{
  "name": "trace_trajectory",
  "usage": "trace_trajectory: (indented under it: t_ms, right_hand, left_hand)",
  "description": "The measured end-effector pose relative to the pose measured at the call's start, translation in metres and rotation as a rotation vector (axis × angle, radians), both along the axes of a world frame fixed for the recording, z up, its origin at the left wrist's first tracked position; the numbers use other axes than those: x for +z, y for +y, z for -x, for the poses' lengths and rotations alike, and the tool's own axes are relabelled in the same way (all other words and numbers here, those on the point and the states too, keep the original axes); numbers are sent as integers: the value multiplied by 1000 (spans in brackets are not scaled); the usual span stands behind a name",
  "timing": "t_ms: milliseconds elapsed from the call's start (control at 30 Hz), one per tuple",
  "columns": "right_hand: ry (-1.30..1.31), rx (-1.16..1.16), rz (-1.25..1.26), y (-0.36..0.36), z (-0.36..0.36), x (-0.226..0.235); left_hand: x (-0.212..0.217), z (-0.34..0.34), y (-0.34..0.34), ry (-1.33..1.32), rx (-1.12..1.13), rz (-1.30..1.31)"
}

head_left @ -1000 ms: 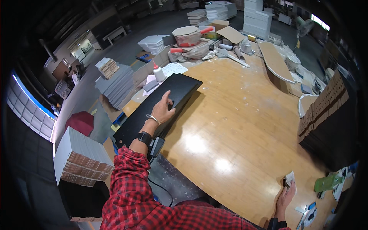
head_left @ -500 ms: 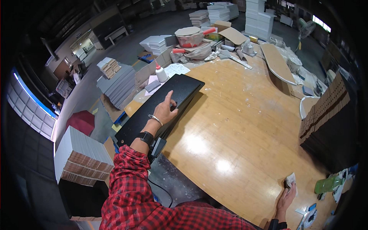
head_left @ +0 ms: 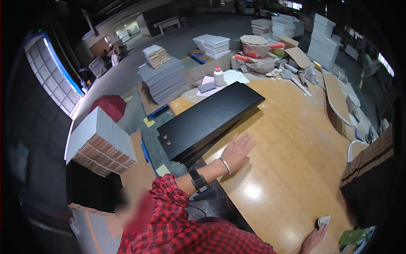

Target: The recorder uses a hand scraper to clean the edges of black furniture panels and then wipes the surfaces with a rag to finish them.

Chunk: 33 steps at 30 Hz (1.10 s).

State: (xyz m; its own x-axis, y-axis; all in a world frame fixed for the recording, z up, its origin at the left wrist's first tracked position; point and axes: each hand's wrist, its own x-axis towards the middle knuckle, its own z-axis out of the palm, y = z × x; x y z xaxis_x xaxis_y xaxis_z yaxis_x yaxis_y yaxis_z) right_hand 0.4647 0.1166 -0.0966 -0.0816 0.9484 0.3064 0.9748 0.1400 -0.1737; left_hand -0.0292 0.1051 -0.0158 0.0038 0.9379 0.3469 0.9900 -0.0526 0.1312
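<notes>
Black boards [head_left: 210,120], glossy tan wood table [head_left: 292,156]. Sleeve [head_left: 169,199] red-black plaid. Silver bangle [head_left: 224,165], black watch [head_left: 198,181]. White bottle [head_left: 218,77] with red cap. Grey sheet stacks [head_left: 164,78], dark red box [head_left: 109,105].

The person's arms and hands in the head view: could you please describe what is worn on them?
The left hand is bare, with a thin silver bangle at the wrist and a dark wristwatch above it. A red-and-black checked sleeve is pushed up the forearm. The right hand is bare too.
</notes>
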Motion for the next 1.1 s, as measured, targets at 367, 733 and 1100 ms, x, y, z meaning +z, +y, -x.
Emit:
trace_trajectory:
  t_ms: [367,733,1100]
  right_hand:
    - [-21,10,-49,1,-24,-15]
    - [-50,28,-43,1,-30,-29]
    - [-59,31,-63,1,-21,-14]
  left_hand:
    - [22,113,-109,-118,898,-102]
    - [9,233,-153,-1180,1048,-303]
    - [35,239,-148,-1534,1020,-72]
